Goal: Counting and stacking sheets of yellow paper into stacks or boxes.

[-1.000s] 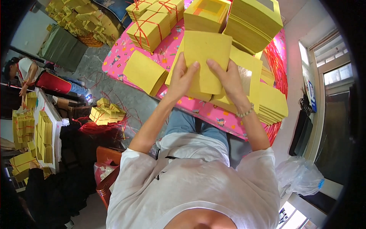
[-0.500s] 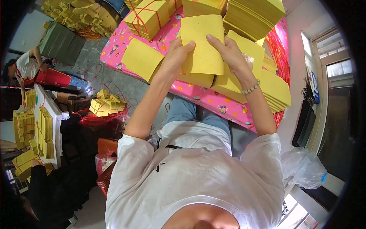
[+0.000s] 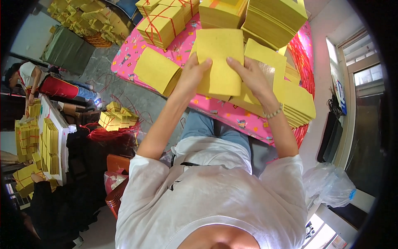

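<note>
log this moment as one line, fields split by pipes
left grip: holds yellow paper, left side | right grip: same paper, right side | surface: pink patterned cover | nearby: red-tied yellow bundle, red strands

A pink patterned table (image 3: 132,57) bears yellow paper stacks (image 3: 270,25); red-tied bundles (image 3: 162,27), far left; red strands (image 3: 305,69), right edge.

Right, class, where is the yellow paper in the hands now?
In the head view, the yellow paper is between the left hand and right hand at upper centre, over the pink-covered table.
</note>
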`<state>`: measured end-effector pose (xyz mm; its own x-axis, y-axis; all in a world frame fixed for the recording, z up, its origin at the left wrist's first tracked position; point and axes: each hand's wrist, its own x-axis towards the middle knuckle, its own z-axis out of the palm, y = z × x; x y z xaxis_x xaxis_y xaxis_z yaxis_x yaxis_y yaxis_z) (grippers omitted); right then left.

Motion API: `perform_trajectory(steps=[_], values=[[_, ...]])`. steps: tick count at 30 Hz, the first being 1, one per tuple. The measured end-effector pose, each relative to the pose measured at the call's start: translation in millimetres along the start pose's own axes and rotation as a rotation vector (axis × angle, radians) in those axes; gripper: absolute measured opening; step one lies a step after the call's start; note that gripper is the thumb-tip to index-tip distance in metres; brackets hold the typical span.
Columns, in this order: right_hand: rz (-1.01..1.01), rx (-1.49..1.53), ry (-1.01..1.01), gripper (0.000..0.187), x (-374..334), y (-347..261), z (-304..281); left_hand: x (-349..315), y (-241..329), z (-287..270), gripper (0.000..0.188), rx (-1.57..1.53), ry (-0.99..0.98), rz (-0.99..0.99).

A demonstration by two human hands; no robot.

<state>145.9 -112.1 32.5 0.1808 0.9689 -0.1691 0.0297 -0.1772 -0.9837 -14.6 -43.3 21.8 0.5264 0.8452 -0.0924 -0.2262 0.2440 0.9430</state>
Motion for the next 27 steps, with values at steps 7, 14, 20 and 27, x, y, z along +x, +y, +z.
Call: perform_trajectory(steps=[7, 14, 20, 27], values=[[-0.087, 0.146, 0.052, 0.033, -4, 1, 2, -27, -12, 5, 0.038, -0.004, -0.002, 0.062], [-0.180, 0.147, 0.034, 0.031, 11, -9, 4, -38, -5, -8, 0.043, -0.016, -0.001, 0.047], [0.031, -0.088, -0.128, 0.029, 3, -18, 17, -42, -4, -33, 0.039, -0.032, 0.086, 0.073], [-0.008, -0.172, -0.220, 0.031, 8, -14, 45, -50, -1, -59, 0.037, -0.074, 0.187, 0.057]])
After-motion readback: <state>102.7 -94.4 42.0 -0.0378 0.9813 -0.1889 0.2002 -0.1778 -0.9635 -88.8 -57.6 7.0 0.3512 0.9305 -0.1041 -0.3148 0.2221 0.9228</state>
